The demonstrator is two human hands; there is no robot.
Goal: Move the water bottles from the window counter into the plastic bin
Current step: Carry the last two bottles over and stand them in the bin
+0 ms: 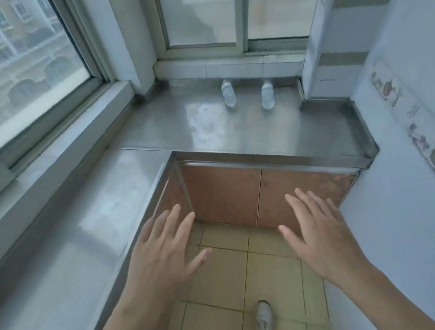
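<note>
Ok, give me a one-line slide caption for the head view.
Both hands, left hand and right hand, open and empty, short of two upright water bottles on the steel window counter.

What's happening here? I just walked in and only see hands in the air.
A person's left hand and right hand are open and empty above the floor. Two water bottles stand untouched on the steel counter below the window. No plastic bin is in view.
</note>
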